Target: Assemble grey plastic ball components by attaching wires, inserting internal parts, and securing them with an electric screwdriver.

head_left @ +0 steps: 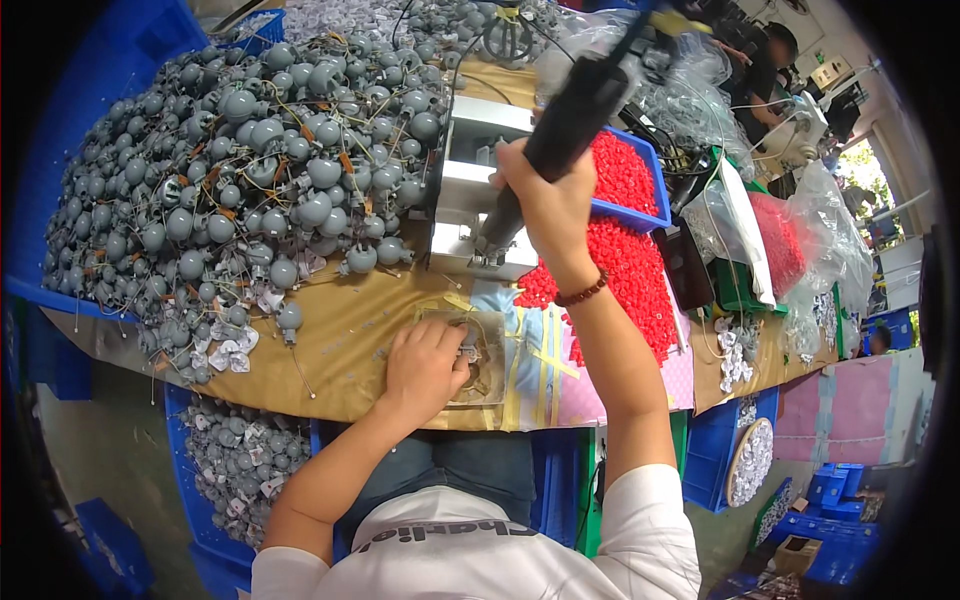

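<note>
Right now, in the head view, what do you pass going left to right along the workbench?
Heap of grey round parts → left hand on a small clear piece → right hand gripping a black power screwdriver → spilled red beads → clear plastic bags.

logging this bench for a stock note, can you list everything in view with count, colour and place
grey ball-headed parts: a large heap, grey, left half of the bench
same grey parts in a crate: many, grey, below the bench edge, left
red pieces: a heap, red, right of centre, some in a blue tray
white fixture: one, white, bench centre
small clear plate: one, near edge of the bench
clear bags: several, far right
powered hand tool: one, black, in the right hand
left hand: on the clear plate
right hand: raised, gripping the tool
</note>
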`<control>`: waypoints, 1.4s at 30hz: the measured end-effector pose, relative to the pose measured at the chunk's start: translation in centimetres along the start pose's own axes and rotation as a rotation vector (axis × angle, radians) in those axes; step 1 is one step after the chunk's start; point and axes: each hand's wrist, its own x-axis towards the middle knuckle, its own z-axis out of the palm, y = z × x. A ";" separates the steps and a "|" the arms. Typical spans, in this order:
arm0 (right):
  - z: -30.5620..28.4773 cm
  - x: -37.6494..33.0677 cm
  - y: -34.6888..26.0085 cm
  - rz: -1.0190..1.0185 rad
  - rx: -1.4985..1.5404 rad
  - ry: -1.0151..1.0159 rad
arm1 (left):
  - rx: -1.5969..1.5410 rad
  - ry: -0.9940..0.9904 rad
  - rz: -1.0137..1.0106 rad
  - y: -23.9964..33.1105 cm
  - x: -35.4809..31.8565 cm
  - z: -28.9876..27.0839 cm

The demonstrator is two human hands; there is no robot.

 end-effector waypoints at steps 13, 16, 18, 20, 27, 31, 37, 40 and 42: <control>-1.4 -10.1 -0.9 0.126 -0.058 -0.213 | -0.008 0.006 -0.011 -0.5 -0.4 0.3; -1.5 -10.8 -1.3 0.146 -0.024 -0.252 | 0.009 -0.055 -0.039 -0.4 -0.1 0.1; -1.2 -11.2 -1.2 0.139 0.089 -0.198 | 0.016 -0.049 -0.039 -0.3 -0.1 0.1; -1.7 -11.2 -0.6 0.126 0.005 -0.256 | 0.017 -0.046 -0.041 -0.2 -0.1 0.0; -1.6 -11.9 -0.7 0.043 0.025 -0.252 | 0.022 -0.009 -0.023 -0.1 -0.1 0.0; -1.8 -12.0 -0.7 0.000 -0.020 -0.279 | 0.022 -0.002 -0.006 -0.3 -0.1 0.1; -1.9 -12.1 -0.6 -0.013 0.016 -0.307 | -0.002 0.013 0.015 -0.5 -0.1 0.2; -1.3 -12.6 -0.8 0.039 0.080 -0.237 | -0.024 0.011 0.034 -0.7 0.1 0.1; -1.5 -13.4 -0.2 0.048 0.065 -0.246 | -0.010 0.001 0.041 -0.6 0.2 -0.1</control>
